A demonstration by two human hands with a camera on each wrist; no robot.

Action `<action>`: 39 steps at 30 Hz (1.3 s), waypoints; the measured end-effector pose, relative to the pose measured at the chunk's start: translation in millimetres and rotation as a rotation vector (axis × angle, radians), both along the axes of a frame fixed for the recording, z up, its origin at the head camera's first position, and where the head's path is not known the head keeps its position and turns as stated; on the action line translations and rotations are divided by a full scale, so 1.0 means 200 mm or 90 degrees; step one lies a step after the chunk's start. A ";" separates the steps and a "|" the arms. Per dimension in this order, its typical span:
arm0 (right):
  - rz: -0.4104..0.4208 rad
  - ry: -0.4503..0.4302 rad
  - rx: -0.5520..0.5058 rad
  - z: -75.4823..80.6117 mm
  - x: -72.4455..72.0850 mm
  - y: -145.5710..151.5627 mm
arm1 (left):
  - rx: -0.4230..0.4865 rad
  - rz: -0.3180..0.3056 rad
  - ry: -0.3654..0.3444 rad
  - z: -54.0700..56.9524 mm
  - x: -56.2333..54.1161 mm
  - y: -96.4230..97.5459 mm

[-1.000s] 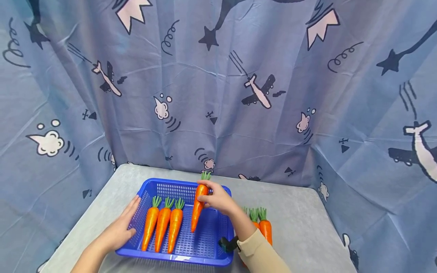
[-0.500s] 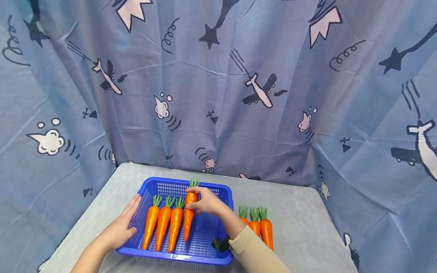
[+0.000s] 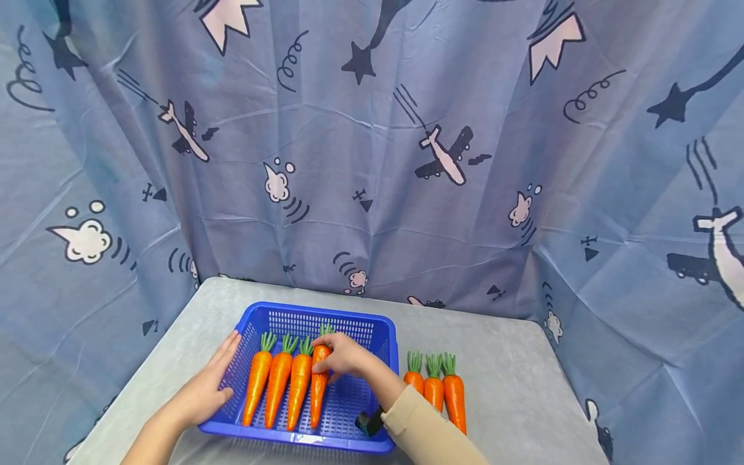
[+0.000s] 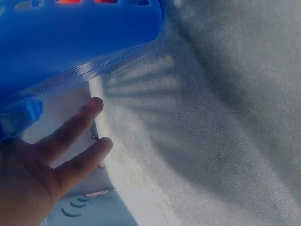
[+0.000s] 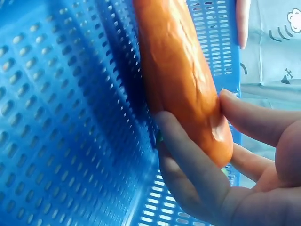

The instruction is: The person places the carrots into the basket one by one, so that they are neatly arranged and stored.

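Note:
My right hand [image 3: 344, 356] holds an orange carrot [image 3: 318, 391] with a green top inside the blue plastic basket [image 3: 261, 433]. In the right wrist view, thumb and fingers pinch the thick end of that carrot [image 5: 181, 70], low over the perforated basket floor [image 5: 61, 132]. Three more carrots [image 3: 279, 391] lie side by side to its left, tops pointing away from me. My left hand [image 3: 202, 392] rests along the basket's left side with its fingers extended. The left wrist view has that hand [image 4: 42, 174] with fingers spread beside the blue basket wall [image 4: 84, 37].
Three carrots [image 3: 433, 389] lie in a row on the grey table [image 3: 506, 381] right of the basket, partly behind my right sleeve [image 3: 433, 426]. A blue patterned curtain [image 3: 325, 239] hangs behind the table and at both sides.
My right hand has moved left and toward me, lowering its carrot in beside the three others in the basket. The left hand has stayed at the basket's side.

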State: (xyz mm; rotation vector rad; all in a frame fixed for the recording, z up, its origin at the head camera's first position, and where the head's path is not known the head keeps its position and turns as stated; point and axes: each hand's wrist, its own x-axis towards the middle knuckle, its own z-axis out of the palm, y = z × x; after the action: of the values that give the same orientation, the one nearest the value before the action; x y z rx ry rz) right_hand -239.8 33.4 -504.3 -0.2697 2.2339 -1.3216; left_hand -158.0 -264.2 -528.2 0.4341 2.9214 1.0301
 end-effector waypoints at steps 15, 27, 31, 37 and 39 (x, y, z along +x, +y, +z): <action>0.025 -0.026 0.051 -0.04 0.00 -0.01 | 0.007 -0.003 0.003 0.01 0.00 0.00; 0.018 0.058 0.148 0.02 0.02 0.01 | -0.007 0.003 0.009 0.01 0.00 0.01; 0.013 0.082 0.152 0.04 0.02 0.03 | 0.003 0.001 0.010 0.02 0.01 0.01; 0.010 0.089 0.100 0.07 0.05 0.07 | -0.001 0.003 0.011 0.01 0.00 0.01; 0.011 0.088 0.081 0.08 0.05 0.09 | -0.003 0.002 0.010 0.01 0.01 0.01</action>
State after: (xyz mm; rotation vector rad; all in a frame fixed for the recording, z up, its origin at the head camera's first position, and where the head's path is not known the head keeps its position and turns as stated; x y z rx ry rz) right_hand -229.0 51.9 -487.6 -0.3415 2.4147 -1.1774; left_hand -156.8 -263.2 -526.8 0.4381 2.9385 1.0243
